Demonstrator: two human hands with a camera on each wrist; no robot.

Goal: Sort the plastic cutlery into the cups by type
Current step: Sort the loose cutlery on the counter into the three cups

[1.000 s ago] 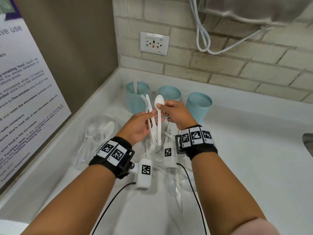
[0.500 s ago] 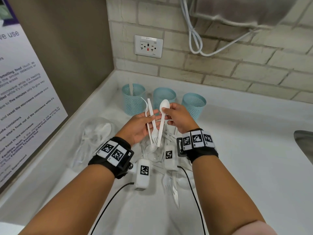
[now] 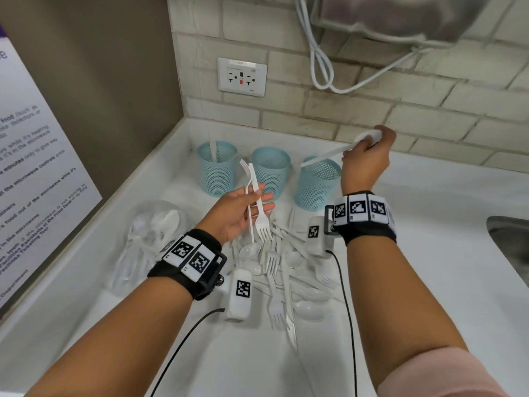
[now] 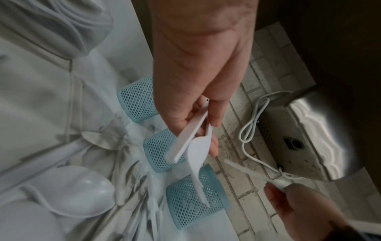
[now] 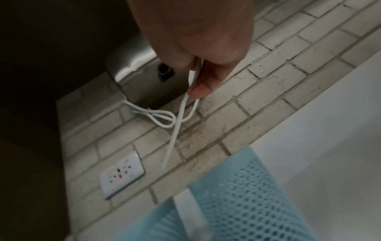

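Three teal mesh cups stand in a row at the back: left cup (image 3: 217,170) with one white piece in it, middle cup (image 3: 270,170), right cup (image 3: 317,184). My right hand (image 3: 363,144) pinches a white spoon (image 3: 329,153) by its bowl end, the handle slanting down-left over the right cup's rim (image 5: 247,192). My left hand (image 3: 257,202) holds a small bundle of white cutlery (image 3: 254,196), forks among them, in front of the middle cup; its fingers pinch the bundle (image 4: 191,140). A loose pile of white cutlery (image 3: 283,270) lies on the counter between my wrists.
A clear plastic bag (image 3: 154,233) with more cutlery lies left of the pile. A brown side wall with a poster (image 3: 43,167) closes the left. The brick wall carries an outlet (image 3: 242,77) and a steel dispenser (image 3: 400,18) with a looped cord. A sink edge (image 3: 509,239) shows at right.
My right hand has drawn the spoon away from the bundle in my left hand and carried it right and back, above the right cup. The left hand stays put with the other pieces.
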